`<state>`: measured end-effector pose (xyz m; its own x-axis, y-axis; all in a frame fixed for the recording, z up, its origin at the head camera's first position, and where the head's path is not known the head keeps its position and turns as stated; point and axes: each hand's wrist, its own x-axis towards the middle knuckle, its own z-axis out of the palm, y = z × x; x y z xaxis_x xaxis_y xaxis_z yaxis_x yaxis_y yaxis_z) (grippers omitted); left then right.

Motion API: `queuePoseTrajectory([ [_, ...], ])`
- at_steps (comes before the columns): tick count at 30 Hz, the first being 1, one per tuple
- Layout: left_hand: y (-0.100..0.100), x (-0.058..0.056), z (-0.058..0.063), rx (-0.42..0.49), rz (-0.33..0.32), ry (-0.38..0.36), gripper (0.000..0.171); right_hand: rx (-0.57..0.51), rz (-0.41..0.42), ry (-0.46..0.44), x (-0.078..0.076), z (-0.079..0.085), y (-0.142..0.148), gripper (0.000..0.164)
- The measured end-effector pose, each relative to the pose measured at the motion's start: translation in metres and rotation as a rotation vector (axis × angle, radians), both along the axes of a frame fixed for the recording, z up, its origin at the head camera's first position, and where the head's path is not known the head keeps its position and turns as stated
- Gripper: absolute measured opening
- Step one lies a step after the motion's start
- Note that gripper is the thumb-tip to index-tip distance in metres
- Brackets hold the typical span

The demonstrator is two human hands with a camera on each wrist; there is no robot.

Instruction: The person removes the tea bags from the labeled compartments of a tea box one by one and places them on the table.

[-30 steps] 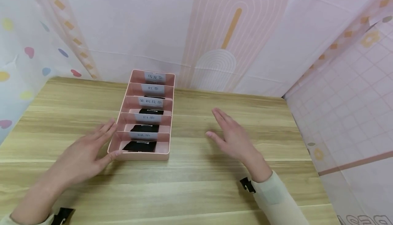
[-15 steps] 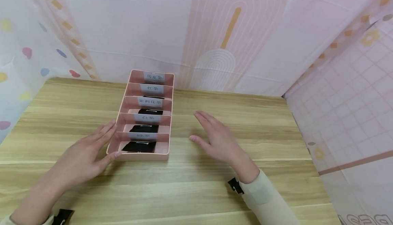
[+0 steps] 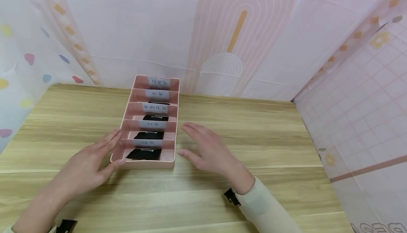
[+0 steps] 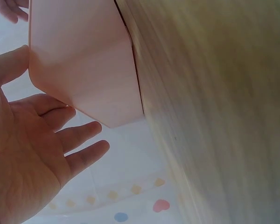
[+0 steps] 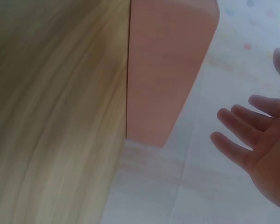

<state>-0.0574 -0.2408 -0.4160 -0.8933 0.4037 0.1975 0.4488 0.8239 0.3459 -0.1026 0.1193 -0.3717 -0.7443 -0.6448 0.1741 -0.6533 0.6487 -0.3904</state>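
A long pink divided box (image 3: 149, 165) stands on the wooden table, split crosswise into several compartments with paper labels in Chinese characters naming teas. Flat black sachets (image 3: 144, 154) lie in the nearer compartments; the farthest compartment's floor is hidden. My left hand (image 3: 84, 169) touches the box's near left corner, thumb at the front, other fingers fairly straight along the left side. In the left wrist view its fingers (image 4: 81, 135) are spread beside the pink wall. My right hand (image 3: 211, 151) hovers just right of the box, fingers extended and thumb apart, holding nothing; the right wrist view shows a gap.
Wooden tabletop (image 3: 254, 134) extends to both sides and in front of the box. Behind it hangs a patterned pink and white cloth (image 3: 143, 31), with more cloth at left and right. Black straps (image 3: 232, 197) show at both wrists.
My right hand has moved left across the table, from well clear of the box to close by its right side. My left hand keeps its place at the near left corner.
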Motion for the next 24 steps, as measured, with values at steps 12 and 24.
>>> queuePoseTrajectory([
  [12,0.002,0.001,0.000,0.004,-0.016,0.026,0.084,0.057,0.138,0.101,0.007,-0.002,-0.033,0.067],
  [24,-0.001,0.001,0.003,0.021,-0.018,0.030,0.083,0.080,0.224,0.185,0.013,-0.017,-0.066,0.060],
])
